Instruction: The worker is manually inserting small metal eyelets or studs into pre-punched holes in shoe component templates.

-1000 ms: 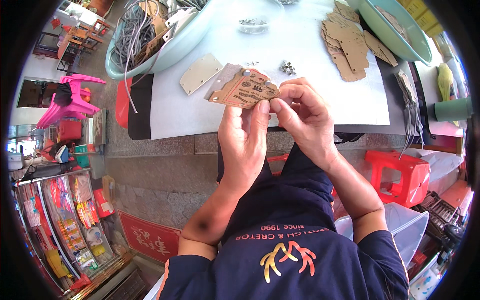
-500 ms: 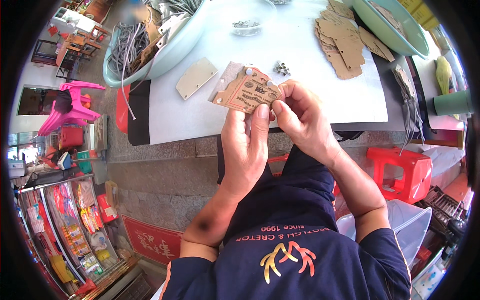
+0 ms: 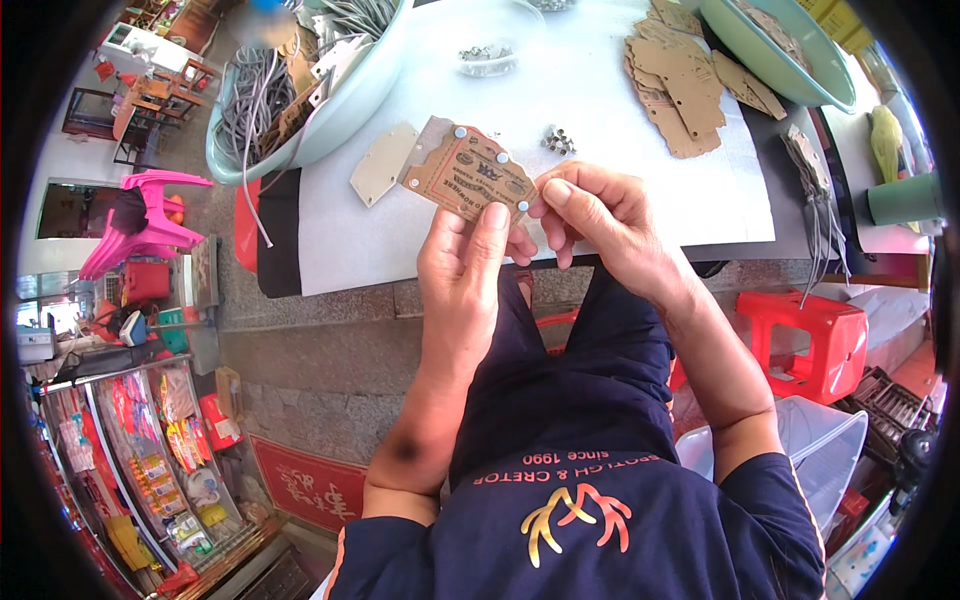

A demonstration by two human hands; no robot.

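Note:
My left hand [image 3: 465, 255] grips a brown printed cardboard tag [image 3: 468, 170] by its lower edge, thumb on the front and fingers behind. Pale round studs show near its edges, one close to my thumb, and a greyish layer sticks out at its upper left. My right hand [image 3: 610, 215] is beside the tag's right corner, thumb and forefinger curled together; whether they pinch something small is hidden. Just left of the tag lies a plain beige plate [image 3: 382, 165] with small holes. Beyond my right hand sits a small pile of metal caps [image 3: 558, 140].
White sheeting [image 3: 340, 240] covers the table. A pale green basin [image 3: 340, 115] with grey cords stands at the left, another basin [image 3: 835, 85] at the far right. Stacked brown cardboard pieces [image 3: 685, 95] and a clear dish [image 3: 487, 68] lie beyond. A red stool [image 3: 810, 335] stands right.
The tag has shifted left and slightly turned in my left hand, now partly covering the beige plate. My right fingers have moved down its right edge, and a stud shows at that corner.

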